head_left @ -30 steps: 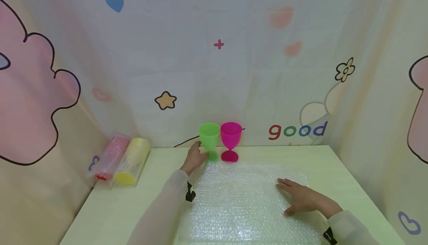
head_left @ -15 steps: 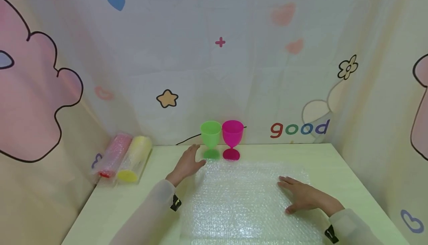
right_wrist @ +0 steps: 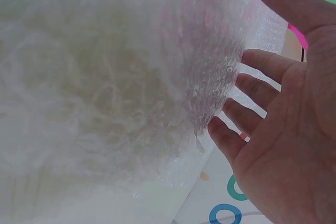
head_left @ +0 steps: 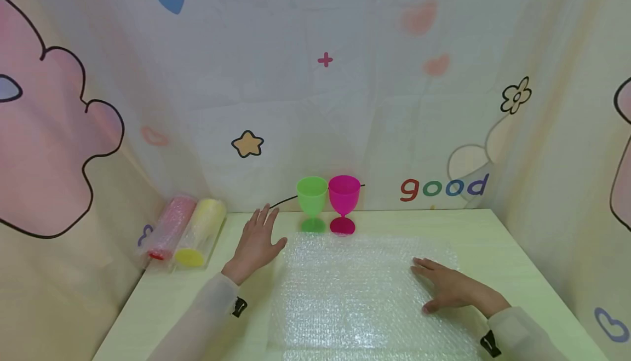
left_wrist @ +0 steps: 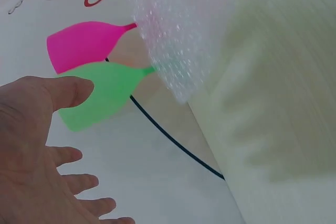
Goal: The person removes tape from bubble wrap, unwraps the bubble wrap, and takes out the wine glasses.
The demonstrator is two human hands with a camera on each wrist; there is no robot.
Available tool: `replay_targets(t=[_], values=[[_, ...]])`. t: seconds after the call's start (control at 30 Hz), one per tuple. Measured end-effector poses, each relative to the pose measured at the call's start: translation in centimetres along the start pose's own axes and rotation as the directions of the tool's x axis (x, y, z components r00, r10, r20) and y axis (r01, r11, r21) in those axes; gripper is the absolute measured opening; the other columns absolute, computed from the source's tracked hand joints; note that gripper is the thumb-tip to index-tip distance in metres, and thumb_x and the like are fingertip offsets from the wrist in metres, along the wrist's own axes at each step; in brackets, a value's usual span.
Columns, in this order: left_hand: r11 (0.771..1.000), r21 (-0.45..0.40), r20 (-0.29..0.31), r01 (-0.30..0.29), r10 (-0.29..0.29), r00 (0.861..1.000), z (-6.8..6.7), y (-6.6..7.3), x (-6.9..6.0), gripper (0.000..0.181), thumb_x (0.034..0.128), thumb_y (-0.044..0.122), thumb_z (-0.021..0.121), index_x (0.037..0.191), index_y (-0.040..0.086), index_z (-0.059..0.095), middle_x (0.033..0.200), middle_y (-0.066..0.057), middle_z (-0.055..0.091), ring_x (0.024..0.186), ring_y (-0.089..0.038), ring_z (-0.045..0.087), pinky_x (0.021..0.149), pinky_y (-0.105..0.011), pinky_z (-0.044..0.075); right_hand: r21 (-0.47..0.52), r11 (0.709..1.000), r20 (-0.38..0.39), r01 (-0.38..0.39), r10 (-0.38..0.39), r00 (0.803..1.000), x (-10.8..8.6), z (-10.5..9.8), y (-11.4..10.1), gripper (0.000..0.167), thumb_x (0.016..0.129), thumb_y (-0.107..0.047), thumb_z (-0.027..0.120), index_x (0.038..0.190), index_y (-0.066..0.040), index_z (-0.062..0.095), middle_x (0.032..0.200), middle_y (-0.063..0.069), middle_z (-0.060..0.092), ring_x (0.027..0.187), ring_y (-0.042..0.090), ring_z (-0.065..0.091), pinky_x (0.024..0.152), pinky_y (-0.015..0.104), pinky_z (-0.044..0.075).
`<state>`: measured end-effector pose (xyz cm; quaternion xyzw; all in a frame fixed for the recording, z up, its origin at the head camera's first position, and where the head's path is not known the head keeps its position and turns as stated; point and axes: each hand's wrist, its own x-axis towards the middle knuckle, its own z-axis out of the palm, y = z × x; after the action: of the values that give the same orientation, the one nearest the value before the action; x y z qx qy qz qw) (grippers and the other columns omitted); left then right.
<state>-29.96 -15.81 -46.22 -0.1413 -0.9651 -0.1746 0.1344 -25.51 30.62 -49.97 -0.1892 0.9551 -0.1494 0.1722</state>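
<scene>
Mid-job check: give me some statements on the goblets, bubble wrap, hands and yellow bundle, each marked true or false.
1. In the head view, the green goblet stands left of the pink goblet. True.
2. The left hand grips the green goblet. False: it is apart from it, holding nothing.
3. The right hand is at the right side of the bubble wrap. True.
4. The yellow bundle lies right of both goblets. False: the yellow bundle lies left of them.

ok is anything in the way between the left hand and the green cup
Nothing visible stands between the left hand and the green cup. The bubble wrap lies just in front of that cup, and the pink cup stands on the side away from that hand.
</scene>
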Motion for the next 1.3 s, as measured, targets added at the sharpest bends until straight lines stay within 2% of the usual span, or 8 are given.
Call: replay_targets(t=[0.17,0.3,0.6,0.8,0.93,1.1,1.3], values=[[0.996,0.07,0.025,0.051,-0.053,0.998,-0.5,-1.9,-0.7,0.081,0.0909,0.043,0.065,0.155,0.011,0.028,0.163,-0.018,0.02,0.149,-0.045,0.019,0.114,-0.067,0.024,0.017,1.0,0.007,-0.006,0.006,1.0,0.1,-0.1,0.1,0.104,0.066,-0.052,0.083,0.15,-0.009,0.039,0.161,0.017,0.027,0.146,0.046,0.026,0.111,0.067,0.029],[0.99,0.114,0.006,0.081,-0.082,0.997,-1.0,-3.9,-1.4,0.083,0.0899,0.044,0.065,0.155,0.01,0.028,0.162,-0.021,0.021,0.147,-0.048,0.019,0.112,-0.07,0.023,0.033,0.999,0.012,-0.01,0.01,1.0,0.1,0.0,0.2,0.104,0.065,-0.052,0.084,0.15,-0.009,0.04,0.161,0.017,0.027,0.146,0.046,0.026,0.111,0.067,0.029],[0.976,0.082,-0.005,0.201,-0.202,0.979,-2.8,-9.4,-2.7,0.083,0.0917,0.039,0.063,0.155,0.004,0.023,0.159,-0.029,0.016,0.145,-0.054,0.012,0.109,-0.075,0.019,0.029,1.0,0.003,-0.009,0.009,1.0,0.2,-0.1,0.0,0.103,0.065,-0.052,0.084,0.149,-0.01,0.041,0.16,0.017,0.029,0.145,0.046,0.027,0.11,0.068,0.03],[0.965,0.102,-0.025,0.243,-0.242,0.97,-3.0,-12.3,-3.3,0.085,0.0917,0.041,0.063,0.154,0.001,0.021,0.157,-0.035,0.016,0.142,-0.058,0.015,0.106,-0.076,0.023,0.03,0.999,0.003,-0.014,0.014,1.0,0.2,-0.2,0.0,0.102,0.065,-0.051,0.084,0.148,-0.01,0.043,0.16,0.016,0.029,0.146,0.045,0.027,0.111,0.067,0.03],[0.963,0.093,-0.033,0.252,-0.25,0.968,-3.0,-13.3,-3.5,0.087,0.0904,0.041,0.064,0.153,-0.001,0.021,0.155,-0.037,0.016,0.141,-0.059,0.017,0.106,-0.075,0.025,0.029,1.0,0.002,-0.01,0.01,1.0,0.1,0.0,0.1,0.102,0.065,-0.051,0.084,0.148,-0.009,0.043,0.16,0.016,0.029,0.146,0.045,0.027,0.111,0.067,0.03],[0.963,0.076,-0.046,0.26,-0.257,0.965,-3.4,-14.0,-3.5,0.088,0.0888,0.04,0.067,0.151,-0.004,0.022,0.151,-0.04,0.021,0.137,-0.061,0.022,0.103,-0.074,0.031,0.04,0.999,0.001,-0.012,0.012,1.0,0.1,0.1,0.2,0.103,0.065,-0.052,0.084,0.148,-0.009,0.042,0.161,0.016,0.028,0.146,0.045,0.026,0.111,0.067,0.029],[0.958,0.045,-0.003,0.283,-0.283,0.959,-3.7,-14.8,-3.2,0.089,0.0896,0.038,0.066,0.15,-0.009,0.019,0.148,-0.042,0.022,0.133,-0.062,0.025,0.104,-0.073,0.031,0.024,1.0,-0.008,-0.007,0.008,1.0,0.1,0.1,0.4,0.104,0.065,-0.053,0.084,0.149,-0.009,0.041,0.161,0.017,0.029,0.146,0.045,0.026,0.111,0.067,0.03]])
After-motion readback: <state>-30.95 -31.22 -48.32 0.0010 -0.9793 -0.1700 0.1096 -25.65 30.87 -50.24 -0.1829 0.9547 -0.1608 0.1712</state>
